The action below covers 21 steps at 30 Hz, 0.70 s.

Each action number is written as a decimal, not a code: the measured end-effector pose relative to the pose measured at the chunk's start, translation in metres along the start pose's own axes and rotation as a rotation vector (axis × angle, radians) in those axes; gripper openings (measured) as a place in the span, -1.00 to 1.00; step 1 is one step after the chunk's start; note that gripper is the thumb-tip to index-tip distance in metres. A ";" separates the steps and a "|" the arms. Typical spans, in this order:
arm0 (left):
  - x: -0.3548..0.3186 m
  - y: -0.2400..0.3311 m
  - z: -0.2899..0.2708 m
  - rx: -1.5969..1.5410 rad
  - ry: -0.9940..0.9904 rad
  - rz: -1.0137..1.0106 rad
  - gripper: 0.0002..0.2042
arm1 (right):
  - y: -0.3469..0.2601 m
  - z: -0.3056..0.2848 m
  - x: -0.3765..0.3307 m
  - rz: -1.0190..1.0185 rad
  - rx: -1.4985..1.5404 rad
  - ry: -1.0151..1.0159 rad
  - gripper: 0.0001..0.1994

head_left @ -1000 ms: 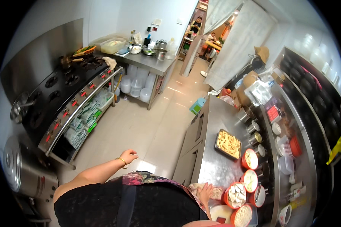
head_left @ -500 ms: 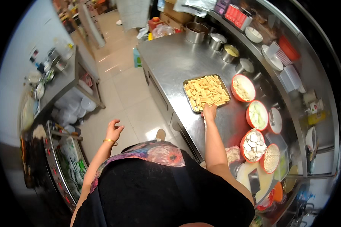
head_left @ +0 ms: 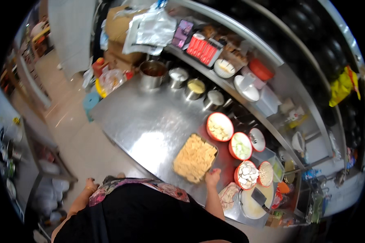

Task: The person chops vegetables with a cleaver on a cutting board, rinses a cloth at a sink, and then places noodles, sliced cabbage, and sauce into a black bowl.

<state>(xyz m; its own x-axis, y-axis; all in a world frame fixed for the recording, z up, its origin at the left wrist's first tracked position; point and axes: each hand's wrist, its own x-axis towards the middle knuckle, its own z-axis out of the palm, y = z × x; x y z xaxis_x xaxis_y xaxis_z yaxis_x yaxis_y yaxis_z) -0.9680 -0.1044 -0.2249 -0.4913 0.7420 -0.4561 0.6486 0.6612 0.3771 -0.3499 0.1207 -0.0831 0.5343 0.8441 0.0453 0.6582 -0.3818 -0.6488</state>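
Observation:
A rectangular metal tray (head_left: 215, 150) full of short yellow strips lies on the steel counter in front of me. My right hand (head_left: 213, 177) is closed at the tray's near right corner, its fingers curled against the rim. Down at my left side, away from the counter, hangs my left hand (head_left: 92, 184); it holds nothing, with its fingers loosely bent. Right of the tray stand orange-rimmed bowls: one of pale slices (head_left: 220, 127), one of light green pieces (head_left: 240, 146), one of white slices (head_left: 247, 175) and a smaller one of pale grains (head_left: 265, 174).
Steel pots (head_left: 152, 75) line the counter's back edge below a loaded shelf (head_left: 211, 69). At the near right, a cleaver (head_left: 258, 197) rests on a round board (head_left: 253, 208) beside raw meat (head_left: 229, 195). A side table (head_left: 36, 150) stands left.
The view has swung right toward the counter. The tray now sits nearer to me along the bowls, with my right hand still at its edge. My left hand has dropped beside my body.

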 end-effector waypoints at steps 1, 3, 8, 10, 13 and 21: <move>0.029 -0.006 -0.006 0.043 -0.073 -0.027 -0.50 | -0.002 -0.016 0.000 0.046 -0.145 -0.028 -0.64; 0.079 0.000 -0.025 0.299 -0.253 0.042 -0.51 | 0.013 -0.049 0.000 0.087 -0.395 -0.007 -0.61; 0.147 0.025 -0.068 0.114 -0.113 0.053 -0.53 | -0.126 -0.125 0.049 -0.347 -0.298 0.357 -0.59; 0.160 0.043 -0.080 0.014 -0.133 0.050 -0.58 | -0.194 -0.166 0.093 -0.495 -0.238 0.435 -0.59; 0.160 0.080 -0.098 0.001 -0.127 0.078 -0.60 | -0.287 -0.233 0.170 -0.804 -0.186 0.799 -0.58; 0.091 0.028 -0.046 -0.081 0.064 -0.067 -0.60 | -0.414 -0.333 0.416 -0.732 -0.528 0.916 -0.46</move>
<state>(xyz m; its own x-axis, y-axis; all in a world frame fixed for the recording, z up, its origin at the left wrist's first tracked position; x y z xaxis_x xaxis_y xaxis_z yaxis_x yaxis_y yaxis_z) -1.0212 -0.0131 -0.2190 -0.5695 0.7000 -0.4310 0.5653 0.7141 0.4129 -0.2235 0.5045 0.4575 -0.0094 0.4342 0.9008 0.9682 -0.2214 0.1168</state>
